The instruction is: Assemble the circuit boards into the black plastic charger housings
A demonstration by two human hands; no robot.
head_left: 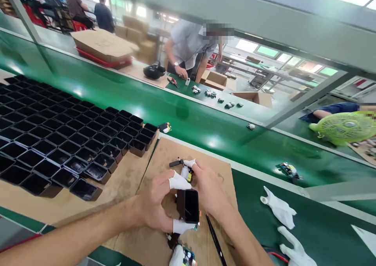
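My left hand [157,197] holds a small black rectangular box [191,206] between thumb and fingers, its open end facing me. White finger cots cover those fingertips. Just beyond the box, my right hand [210,186] is closed on a small circuit assembly [188,174] with white and yellow parts; the palm side is hidden. A flat black piece [176,163] sticks out at the assembly's left. Below my hands lies another circuit assembly [185,256], partly cut off by the frame. Black tweezers [216,240] rest on the cardboard [221,172] beside my right wrist.
Rows of open black boxes [85,154] stand at left. A green conveyor belt [202,131] crosses ahead, carrying circuit assemblies [289,170]. White gloves [279,207] lie at right. Across the belt are a co-worker's hand [182,72] and a green fan [349,127]. Metal posts rise beyond.
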